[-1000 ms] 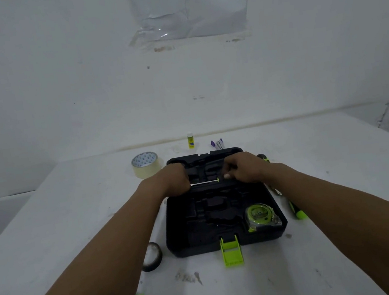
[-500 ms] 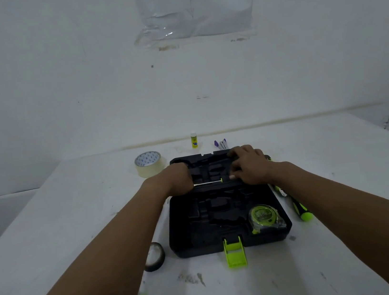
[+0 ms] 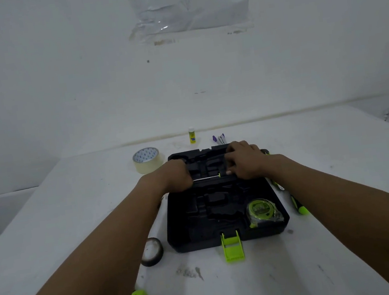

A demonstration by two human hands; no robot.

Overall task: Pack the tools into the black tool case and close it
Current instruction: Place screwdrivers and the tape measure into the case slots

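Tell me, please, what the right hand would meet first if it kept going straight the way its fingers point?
Probably the purple-capped markers just beyond the case's far edge; the right hand points roughly that way, though depth is unclear.

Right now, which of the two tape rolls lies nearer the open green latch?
The dark tape roll, lying left of the case's near edge; the pale tape roll sits by the far left corner, well beyond the green latch.

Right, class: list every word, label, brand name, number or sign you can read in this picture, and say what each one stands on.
None can be read.
Tape measure: print on its green face, too blurred to read.
Glue stick: dark mark on its yellow label, too small.
Clear tape roll: repeated blue marks inside its core, too small.
Plastic sheet on the wall: faint handwriting at its top edge, cut off and illegible.
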